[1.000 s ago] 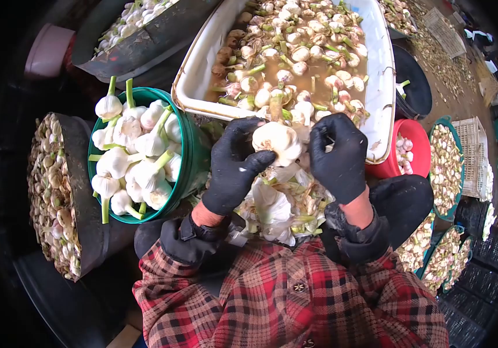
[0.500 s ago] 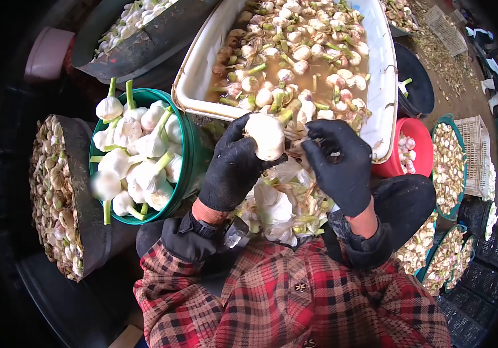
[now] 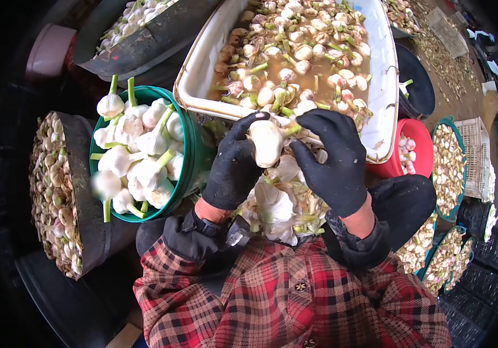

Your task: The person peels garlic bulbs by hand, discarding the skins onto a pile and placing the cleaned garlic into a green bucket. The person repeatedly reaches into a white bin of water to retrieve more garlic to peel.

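My left hand (image 3: 234,159), in a black glove, is closed around a peeled, pale garlic bulb (image 3: 267,144), whose green stem points right. My right hand (image 3: 335,159), also gloved in black, has its curved fingers and thumb at the stem and the loose skin beside it. The fingertips partly hide their contact there. Under both hands, a heap of papery garlic skins (image 3: 275,206) lies in my lap.
A green bucket (image 3: 186,156) of cleaned garlic bulbs stands on the left. Ahead is a white tub (image 3: 391,75) with garlic in brown water. To the right are a red bucket (image 3: 420,153) and a pale crate (image 3: 473,155).
My right hand has moved up and left to the stem. The garlic bulb in my left hand has turned slightly, with its stem toward the right.
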Demonstrator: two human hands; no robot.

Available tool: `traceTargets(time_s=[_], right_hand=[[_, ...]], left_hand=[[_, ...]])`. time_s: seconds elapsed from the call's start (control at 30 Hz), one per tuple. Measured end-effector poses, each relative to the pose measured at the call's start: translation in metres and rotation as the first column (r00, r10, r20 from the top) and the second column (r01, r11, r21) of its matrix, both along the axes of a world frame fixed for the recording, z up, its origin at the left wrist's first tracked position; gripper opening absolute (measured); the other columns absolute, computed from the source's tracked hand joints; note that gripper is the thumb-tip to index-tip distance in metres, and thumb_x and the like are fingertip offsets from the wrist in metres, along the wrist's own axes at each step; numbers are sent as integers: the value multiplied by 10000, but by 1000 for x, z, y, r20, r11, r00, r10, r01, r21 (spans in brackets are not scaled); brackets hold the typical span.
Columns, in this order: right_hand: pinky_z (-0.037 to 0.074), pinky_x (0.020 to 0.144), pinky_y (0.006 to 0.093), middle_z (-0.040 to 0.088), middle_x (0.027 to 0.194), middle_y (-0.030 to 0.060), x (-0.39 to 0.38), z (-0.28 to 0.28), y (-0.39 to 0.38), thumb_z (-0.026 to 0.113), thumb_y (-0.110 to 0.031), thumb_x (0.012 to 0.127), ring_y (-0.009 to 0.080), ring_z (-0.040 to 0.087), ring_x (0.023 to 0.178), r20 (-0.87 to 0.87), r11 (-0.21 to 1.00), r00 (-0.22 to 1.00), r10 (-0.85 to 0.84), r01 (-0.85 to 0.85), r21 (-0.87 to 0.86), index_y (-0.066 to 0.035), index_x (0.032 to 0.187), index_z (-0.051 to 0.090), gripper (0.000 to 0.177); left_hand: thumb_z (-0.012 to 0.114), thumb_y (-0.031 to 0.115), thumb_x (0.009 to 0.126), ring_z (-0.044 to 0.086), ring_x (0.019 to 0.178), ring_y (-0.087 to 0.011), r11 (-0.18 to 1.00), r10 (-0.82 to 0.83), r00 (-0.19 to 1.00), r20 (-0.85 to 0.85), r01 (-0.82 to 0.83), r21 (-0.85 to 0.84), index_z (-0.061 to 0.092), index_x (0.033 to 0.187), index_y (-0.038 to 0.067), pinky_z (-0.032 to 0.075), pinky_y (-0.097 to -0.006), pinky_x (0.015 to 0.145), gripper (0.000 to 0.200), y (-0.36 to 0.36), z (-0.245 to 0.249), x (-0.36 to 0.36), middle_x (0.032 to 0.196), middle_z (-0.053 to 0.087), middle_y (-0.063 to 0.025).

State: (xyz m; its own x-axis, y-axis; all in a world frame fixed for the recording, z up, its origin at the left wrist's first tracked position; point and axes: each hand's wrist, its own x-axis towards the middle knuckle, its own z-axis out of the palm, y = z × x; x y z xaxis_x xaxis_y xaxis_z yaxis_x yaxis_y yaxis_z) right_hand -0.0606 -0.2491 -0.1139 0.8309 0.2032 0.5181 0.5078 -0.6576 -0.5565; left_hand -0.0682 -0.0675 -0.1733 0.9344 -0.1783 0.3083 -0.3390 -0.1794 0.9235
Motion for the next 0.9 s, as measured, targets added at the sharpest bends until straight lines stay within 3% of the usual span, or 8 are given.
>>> traceTargets(time_s=[0.1,0.13,0.17,0.27,0.4,0.47,0.6,0.9], right_hand=[[431,835,397,629,953,66,6,0,-4,716,-131,703,246,569,971,13,985,997,71,-68,-160,-100,983,661,288],[435,814,397,633,929,57,7,-2,-5,712,-139,698,249,571,947,-13,976,993,118,-118,-180,-99,947,666,257],[440,792,397,636,905,49,8,-4,-6,709,-146,693,253,574,924,-39,965,986,165,-169,-200,-97,910,671,226],[439,751,403,627,835,39,7,-6,-8,685,-156,694,257,572,869,-61,954,981,184,-193,-229,-88,832,665,155],[454,731,388,632,837,71,4,-2,-5,720,-71,653,279,586,828,-105,933,976,188,-211,-291,-71,843,670,196],[419,696,406,570,739,64,4,-11,-3,632,-123,655,263,552,796,-13,916,978,210,-201,-346,-84,735,615,90],[410,698,405,557,720,66,3,-18,1,621,-118,635,263,544,787,60,917,975,215,-180,-356,-84,698,590,77],[411,688,404,551,701,69,3,-28,-3,612,-112,636,266,546,759,58,923,973,223,-191,-334,-74,688,583,70]], left_hand=[[561,19,803,549,1109,-210,995,-69,998,2,69,-75,546,1138,-43,476,-317,939,341,0,-7,-1,1283,509,-142],[554,61,819,549,1108,-207,854,-205,939,-275,34,-519,539,1162,-46,472,-311,940,360,-1,-2,-3,1286,510,-143],[546,102,835,550,1107,-204,550,-430,792,-433,-151,-822,532,1187,-49,467,-305,942,384,-2,1,-3,1289,511,-144],[514,257,893,562,1082,-180,731,-378,824,-422,-14,-683,466,1309,-15,464,-324,933,499,0,-4,-2,1188,564,-93],[542,264,880,565,1051,-170,710,-376,778,-503,-107,-696,472,1296,-17,465,-318,917,507,-7,6,-6,1137,575,-86],[566,273,863,567,1013,-166,794,-307,810,-500,-71,-604,478,1281,-18,465,-311,897,517,-7,2,-7,1109,572,-75],[644,199,836,577,938,-118,733,-327,776,-538,-151,-664,517,1242,-4,487,-262,821,471,-11,5,-9,1054,596,-61],[658,300,808,585,928,-155,899,-233,806,-544,-36,-437,494,1268,-15,485,-284,826,581,-7,-7,-5,1059,587,-84]])
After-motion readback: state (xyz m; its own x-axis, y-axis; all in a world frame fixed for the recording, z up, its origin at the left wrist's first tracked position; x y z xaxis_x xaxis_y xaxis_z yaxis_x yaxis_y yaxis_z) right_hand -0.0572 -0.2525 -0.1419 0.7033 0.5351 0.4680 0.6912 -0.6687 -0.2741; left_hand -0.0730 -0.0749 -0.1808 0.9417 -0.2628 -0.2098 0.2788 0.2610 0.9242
